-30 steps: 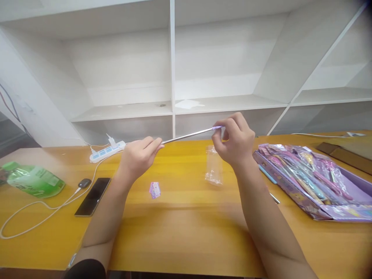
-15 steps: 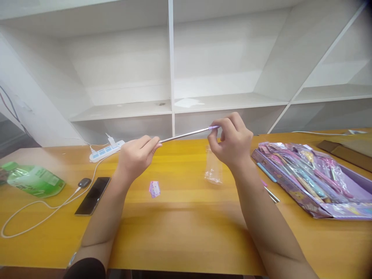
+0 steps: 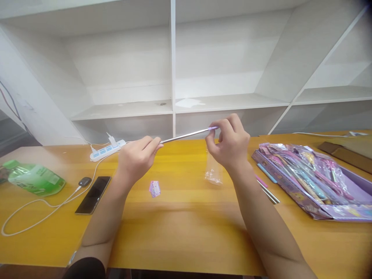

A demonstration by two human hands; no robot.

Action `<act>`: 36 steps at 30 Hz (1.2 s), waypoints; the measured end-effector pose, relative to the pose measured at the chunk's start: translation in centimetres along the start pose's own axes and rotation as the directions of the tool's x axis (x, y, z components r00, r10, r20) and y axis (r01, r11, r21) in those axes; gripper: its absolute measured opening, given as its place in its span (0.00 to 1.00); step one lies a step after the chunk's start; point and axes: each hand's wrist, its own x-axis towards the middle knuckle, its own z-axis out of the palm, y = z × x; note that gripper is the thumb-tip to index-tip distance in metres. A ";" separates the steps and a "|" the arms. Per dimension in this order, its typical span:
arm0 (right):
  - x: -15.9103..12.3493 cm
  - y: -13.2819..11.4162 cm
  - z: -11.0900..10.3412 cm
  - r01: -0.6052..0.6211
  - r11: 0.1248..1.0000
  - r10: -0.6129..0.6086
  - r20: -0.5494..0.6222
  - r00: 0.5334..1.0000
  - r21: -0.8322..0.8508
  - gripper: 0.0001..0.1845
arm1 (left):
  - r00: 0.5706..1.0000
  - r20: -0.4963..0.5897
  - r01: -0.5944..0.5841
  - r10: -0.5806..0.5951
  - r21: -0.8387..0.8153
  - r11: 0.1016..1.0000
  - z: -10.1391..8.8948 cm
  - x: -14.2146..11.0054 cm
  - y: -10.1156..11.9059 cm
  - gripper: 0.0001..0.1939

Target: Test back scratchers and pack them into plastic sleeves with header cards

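Observation:
A thin silver metal rod with a purple tip (image 3: 186,135) is stretched between my two hands above the table, its right end a little higher. My left hand (image 3: 138,158) is closed round its left end, which the fingers hide. At the other end, my right hand (image 3: 228,141) pinches the purple tip between thumb and index finger. Below on the table lie a small purple printed card (image 3: 155,188) and a clear plastic bag (image 3: 213,173). Beside my right forearm rest a couple of silver rods (image 3: 270,193) and a pink piece (image 3: 261,181), partly covered by the arm.
To the right sits a purple box (image 3: 316,211) of wrapped colourful pen-like items, with a blue stick (image 3: 266,173) alongside. On the left are a phone (image 3: 93,195), a white cable, a power strip (image 3: 107,150) and a green bottle (image 3: 35,178). White shelves (image 3: 232,101) stand behind.
Both hands keep their hold on the rod. My right hand has shifted very slightly left, and more of the pink piece by the forearm shows.

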 end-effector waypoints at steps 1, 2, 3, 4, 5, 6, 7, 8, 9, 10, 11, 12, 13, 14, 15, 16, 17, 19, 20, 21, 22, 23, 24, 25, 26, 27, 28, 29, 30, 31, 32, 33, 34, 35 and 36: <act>-0.3 -0.9 0.3 0.030 0.999 -0.030 0.022 0.999 0.010 0.07 | 1.000 -0.005 -0.008 0.008 -0.001 1.000 0.2 0.0 0.5 0.08; -0.7 -1.9 0.7 0.062 0.998 -0.063 0.054 0.997 0.025 0.07 | 1.000 -0.010 -0.019 0.019 -0.002 1.000 0.5 0.0 1.0 0.08; -1.1 -2.9 1.2 0.089 0.995 -0.092 0.083 0.992 0.041 0.07 | 0.999 -0.014 -0.030 0.030 0.000 1.000 0.7 0.0 1.5 0.08; -1.5 -3.8 1.6 0.111 0.992 -0.116 0.100 0.988 0.055 0.07 | 0.999 -0.020 -0.042 0.042 0.004 0.999 1.0 0.0 2.0 0.08; -1.9 -4.5 2.0 0.130 0.989 -0.136 0.105 0.985 0.064 0.07 | 0.998 -0.025 -0.052 0.052 0.009 0.999 1.3 0.0 2.4 0.08; -2.1 -5.0 2.4 0.147 0.987 -0.154 0.107 0.982 0.068 0.08 | 0.998 -0.028 -0.058 0.058 0.011 0.998 1.5 0.0 2.6 0.08; -2.3 -5.3 2.6 0.162 0.985 -0.168 0.110 0.980 0.067 0.08 | 0.998 -0.027 -0.062 0.062 0.007 0.998 1.7 -0.1 2.8 0.07; -2.4 -5.3 2.7 0.178 0.982 -0.184 0.117 0.976 0.063 0.08 | 0.998 -0.022 -0.064 0.064 -0.003 0.998 1.8 -0.1 2.8 0.07; -2.4 -5.2 2.7 0.193 0.979 -0.199 0.129 0.971 0.059 0.08 | 0.998 -0.013 -0.064 0.063 -0.016 0.998 1.9 -0.1 2.8 0.07; -2.3 -5.0 2.6 0.200 0.978 -0.206 0.141 0.969 0.053 0.08 | 0.998 -0.005 -0.063 0.063 -0.028 0.998 2.0 -0.1 2.7 0.07; -2.2 -4.8 2.4 0.198 0.979 -0.203 0.145 0.968 0.047 0.08 | 0.998 0.000 -0.062 0.062 -0.039 0.997 2.1 -0.2 2.5 0.06; -2.1 -4.6 2.3 0.194 0.980 -0.199 0.145 0.969 0.044 0.08 | 0.998 0.004 -0.060 0.060 -0.048 0.997 2.1 -0.2 2.4 0.06; -2.0 -4.5 2.1 0.191 0.981 -0.195 0.145 0.970 0.044 0.08 | 0.998 0.007 -0.057 0.058 -0.055 0.997 2.2 -0.2 2.4 0.06; -2.0 -4.4 2.0 0.189 0.981 -0.194 0.148 0.970 0.046 0.08 | 0.998 0.007 -0.056 0.057 -0.059 0.997 2.2 -0.3 2.3 0.06; -1.9 -4.4 1.9 0.189 0.981 -0.194 0.154 0.969 0.049 0.08 | 0.998 0.007 -0.057 0.057 -0.060 0.997 2.2 -0.3 2.3 0.06; -1.9 -4.5 1.9 0.188 0.981 -0.194 0.160 0.968 0.052 0.08 | 0.998 0.007 -0.060 0.060 -0.060 0.996 2.2 -0.2 2.3 0.06; -1.9 -4.5 1.9 0.186 0.981 -0.193 0.164 0.967 0.053 0.08 | 0.998 0.006 -0.065 0.065 -0.059 0.996 2.2 -0.2 2.3 0.05; -2.0 -4.5 2.0 0.186 0.981 -0.193 0.164 0.967 0.054 0.09 | 0.997 0.001 -0.077 0.077 -0.055 0.996 2.2 -0.2 2.4 0.05; -2.0 -4.5 2.0 0.188 0.981 -0.195 0.160 0.968 0.055 0.09 | 0.997 0.001 -0.080 0.080 -0.053 0.995 2.1 -0.1 2.4 0.05; -2.0 -4.5 2.1 0.191 0.980 -0.198 0.152 0.968 0.056 0.10 | 0.997 0.000 -0.080 0.080 -0.051 0.995 2.1 -0.1 2.5 0.05; -2.0 -4.5 2.1 0.194 0.980 -0.200 0.142 0.970 0.055 0.10 | 0.997 0.000 -0.080 0.080 -0.049 0.996 2.1 -0.1 2.5 0.05; -2.1 -4.4 2.1 0.195 0.979 -0.200 0.131 0.971 0.054 0.11 | 0.997 0.000 -0.079 0.079 -0.047 0.996 2.0 -0.1 2.5 0.05; -2.1 -4.4 2.2 0.194 0.980 -0.199 0.119 0.973 0.053 0.11 | 0.997 0.002 -0.078 0.078 -0.045 0.996 2.0 -0.1 2.5 0.05; -2.1 -4.4 2.2 0.194 0.980 -0.198 0.108 0.974 0.050 0.11 | 0.997 0.005 -0.077 0.077 -0.045 0.996 2.0 -0.1 2.5 0.05; -2.1 -4.4 2.3 0.193 0.980 -0.197 0.096 0.976 0.048 0.11 | 0.997 0.008 -0.076 0.076 -0.045 0.996 2.0 -0.2 2.4 0.05; -2.1 -4.4 2.3 0.194 0.980 -0.197 0.085 0.977 0.047 0.12 | 0.997 0.011 -0.075 0.075 -0.045 0.996 2.0 -0.2 2.4 0.06; -2.1 -4.4 2.4 0.195 0.980 -0.198 0.075 0.977 0.046 0.12 | 0.997 0.014 -0.074 0.074 -0.046 0.996 2.0 -0.2 2.4 0.06; -2.2 -4.5 2.4 0.197 0.979 -0.200 0.070 0.977 0.044 0.12 | 0.997 0.016 -0.074 0.074 -0.047 0.996 2.0 -0.2 2.3 0.07; -2.2 -4.5 2.5 0.197 0.980 -0.199 0.071 0.977 0.041 0.13 | 0.997 0.015 -0.075 0.076 -0.047 0.996 2.0 -0.2 2.3 0.07; -2.2 -4.5 2.5 0.194 0.980 -0.196 0.075 0.978 0.037 0.14 | 0.997 0.013 -0.077 0.077 -0.048 0.996 1.9 -0.2 2.3 0.07; -2.2 -4.5 2.6 0.189 0.981 -0.191 0.081 0.978 0.032 0.14 | 0.997 0.008 -0.079 0.079 -0.049 0.996 1.9 -0.2 2.3 0.06; -2.2 -4.5 2.6 0.185 0.982 -0.187 0.084 0.979 0.028 0.15 | 0.997 0.004 -0.081 0.081 -0.050 0.995 1.9 -0.2 2.3 0.05; -2.2 -4.5 2.7 0.184 0.983 -0.186 0.081 0.979 0.025 0.15 | 0.996 -0.001 -0.084 0.084 -0.052 0.995 1.8 -0.1 2.3 0.05; -2.2 -4.5 2.7 0.186 0.982 -0.188 0.072 0.980 0.024 0.15 | 0.996 -0.004 -0.087 0.087 -0.055 0.995 1.8 -0.1 2.3 0.04; -2.2 -4.5 2.7 0.191 0.981 -0.192 0.059 0.980 0.022 0.15 | 0.996 -0.008 -0.090 0.090 -0.058 0.994 1.8 -0.1 2.3 0.03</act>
